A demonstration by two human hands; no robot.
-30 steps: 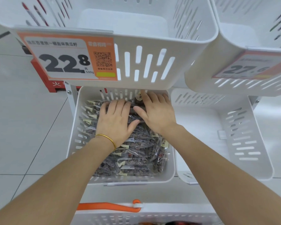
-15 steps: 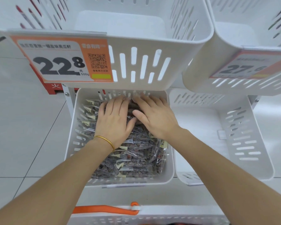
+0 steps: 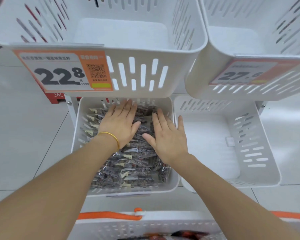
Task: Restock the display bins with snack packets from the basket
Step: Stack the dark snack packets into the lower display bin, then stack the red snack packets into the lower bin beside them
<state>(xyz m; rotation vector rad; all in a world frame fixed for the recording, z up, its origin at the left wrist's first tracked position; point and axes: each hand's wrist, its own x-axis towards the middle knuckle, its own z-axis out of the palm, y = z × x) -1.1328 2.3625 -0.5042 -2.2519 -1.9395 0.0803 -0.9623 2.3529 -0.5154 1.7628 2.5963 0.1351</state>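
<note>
White plastic bin (image 3: 100, 191) holds the snack packets (image 3: 132, 170). Flat on them, left hand (image 3: 119, 126) and right hand (image 3: 168, 138), fingers straight, gripping nothing, have spread apart since a second ago, apparently levelling the load. The basket (image 3: 163, 216) sits nearer than the bin.

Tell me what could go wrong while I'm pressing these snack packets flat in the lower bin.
The packets lie close to the right wall of the lower bin, where your right hand overlaps the rim; pressing may spill some into the empty bin alongside. Your left hand reaches under the overhanging upper bin, so lifting quickly might knock your fingers against it.
</note>
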